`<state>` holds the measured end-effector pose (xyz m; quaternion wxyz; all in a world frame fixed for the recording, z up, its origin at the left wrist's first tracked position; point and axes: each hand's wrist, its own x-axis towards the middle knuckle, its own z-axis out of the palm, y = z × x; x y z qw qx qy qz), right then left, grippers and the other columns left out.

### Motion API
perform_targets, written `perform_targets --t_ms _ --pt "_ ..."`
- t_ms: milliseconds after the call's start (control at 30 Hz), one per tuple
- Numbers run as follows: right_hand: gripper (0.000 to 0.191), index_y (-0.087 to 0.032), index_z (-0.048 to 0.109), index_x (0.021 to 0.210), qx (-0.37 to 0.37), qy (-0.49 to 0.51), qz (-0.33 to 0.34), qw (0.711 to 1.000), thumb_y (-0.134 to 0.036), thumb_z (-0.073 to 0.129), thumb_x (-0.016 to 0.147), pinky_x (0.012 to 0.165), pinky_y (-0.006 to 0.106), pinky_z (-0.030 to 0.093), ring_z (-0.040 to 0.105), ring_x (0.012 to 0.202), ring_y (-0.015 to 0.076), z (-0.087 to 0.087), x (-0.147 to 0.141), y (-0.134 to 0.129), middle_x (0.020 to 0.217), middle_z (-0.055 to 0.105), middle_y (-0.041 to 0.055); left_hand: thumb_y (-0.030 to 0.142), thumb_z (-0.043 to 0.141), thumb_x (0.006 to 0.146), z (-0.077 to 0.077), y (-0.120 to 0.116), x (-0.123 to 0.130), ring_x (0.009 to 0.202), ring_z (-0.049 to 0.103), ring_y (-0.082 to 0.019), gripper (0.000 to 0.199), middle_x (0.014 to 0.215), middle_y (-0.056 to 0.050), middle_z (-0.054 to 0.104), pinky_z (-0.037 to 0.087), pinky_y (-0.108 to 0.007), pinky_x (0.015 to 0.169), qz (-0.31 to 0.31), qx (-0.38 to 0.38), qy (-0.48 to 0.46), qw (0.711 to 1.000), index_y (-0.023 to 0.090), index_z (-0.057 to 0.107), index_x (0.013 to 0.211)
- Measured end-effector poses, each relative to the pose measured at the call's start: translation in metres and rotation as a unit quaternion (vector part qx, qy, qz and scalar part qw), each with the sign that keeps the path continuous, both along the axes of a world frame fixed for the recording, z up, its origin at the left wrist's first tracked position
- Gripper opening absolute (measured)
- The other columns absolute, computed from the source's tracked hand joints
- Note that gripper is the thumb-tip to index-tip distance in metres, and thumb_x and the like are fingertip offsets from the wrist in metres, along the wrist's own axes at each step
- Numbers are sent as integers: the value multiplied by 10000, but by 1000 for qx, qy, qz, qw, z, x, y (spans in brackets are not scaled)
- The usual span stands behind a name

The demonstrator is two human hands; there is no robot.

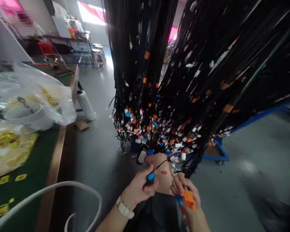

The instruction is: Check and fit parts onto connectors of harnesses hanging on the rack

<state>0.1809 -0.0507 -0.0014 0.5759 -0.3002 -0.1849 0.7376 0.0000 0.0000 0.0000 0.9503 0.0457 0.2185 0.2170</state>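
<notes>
My left hand (136, 190) is closed round a blue connector (150, 177) on a thin black cable that runs up to the right. A pale watch (123, 207) is on that wrist. My right hand (183, 185) has its fingers bent round an orange connector (188, 199), with a blue piece (178, 199) beside it. Both hands are in front of my bare leg (163, 174). Just beyond them hang dense bundles of black cables (137, 64), their lower ends crowded with small white, orange, blue and red connectors (145, 125).
On the left stands a table with a green top (38, 161), bearing plastic bags of yellow parts (7, 141) and a clear tub (24, 112). A white hose (72, 183) curves past its edge. Blue frame legs (222, 154) are under the cables; stools (98, 54) stand further back.
</notes>
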Motion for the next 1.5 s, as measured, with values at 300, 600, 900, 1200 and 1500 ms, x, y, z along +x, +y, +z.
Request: perform_targets --t_ms 300,600,900,1200,1500 --pt "208 -200 488 544 15 -39 -37 998 -257 595 713 440 217 316 336 409 88 -6 0 14 449 445 -31 519 434 871 11 -1 -5 253 224 -22 366 508 -16 582 64 -170 342 20 44 19 999 166 512 819" --pt "81 -180 609 669 -49 -161 -181 969 -249 650 666 593 244 462 597 607 138 5 -45 28 662 664 21 440 620 785 1 12 -12 638 582 -118 634 952 -64 653 365 -186 520 204 199 282 916 280 275 1293" --pt "372 -189 632 1105 -26 -312 -276 909 -380 549 797 980 356 395 542 1143 226 0 -90 46 1213 612 89 397 606 792 8 3 -7 945 563 -211 262 935 -64 652 413 -279 837 185 363 285 868 164 657 900" --pt "346 -185 651 1003 23 -435 -236 869 -439 465 859 929 343 426 589 1036 207 25 -107 39 1052 675 78 316 545 838 3 -1 -23 1121 493 -218 287 1192 -66 549 392 -295 929 154 307 40 938 214 601 1100" --pt "396 -171 651 1032 54 -433 -190 880 -462 426 886 945 347 415 575 1053 222 34 -109 27 1069 660 100 363 596 792 6 -1 -27 1077 514 -202 375 1177 -69 532 403 -278 932 161 315 -30 935 215 563 1135"
